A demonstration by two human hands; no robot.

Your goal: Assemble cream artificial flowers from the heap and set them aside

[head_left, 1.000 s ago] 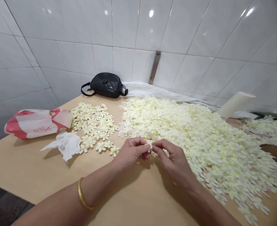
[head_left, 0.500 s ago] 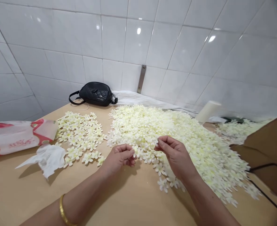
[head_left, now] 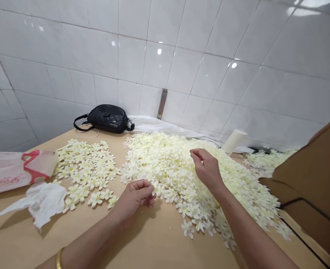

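My left hand (head_left: pixel 138 196), with a gold bangle (head_left: pixel 59 258) on its wrist, is closed in a pinch at the near edge of a large pile of pale yellow-white artificial flowers (head_left: pixel 159 160). A flower petal (head_left: pixel 153 189) shows at its fingertips; the rest is hidden by the fingers and blends with the pile. Over the middle of that pile, my right hand (head_left: pixel 206 169) has thumb and forefinger pressed together. Whatever lies between those fingertips, if anything, is too small to make out. A smaller spread of similar flowers (head_left: pixel 88 164) lies flat to the left.
Left on the wooden table (head_left: pixel 142 246) are a red-and-white tissue pack (head_left: pixel 11 173) and a crumpled tissue (head_left: pixel 46 201). A black bag (head_left: pixel 109 118) rests at the back by the tiled wall. A white roll (head_left: pixel 234 142) and a brown cardboard box (head_left: pixel 307 183) stand right.
My right hand has moved up and away from my left hand, farther over the pile. My left hand keeps its pinch. The view has shifted slightly to the right and up.
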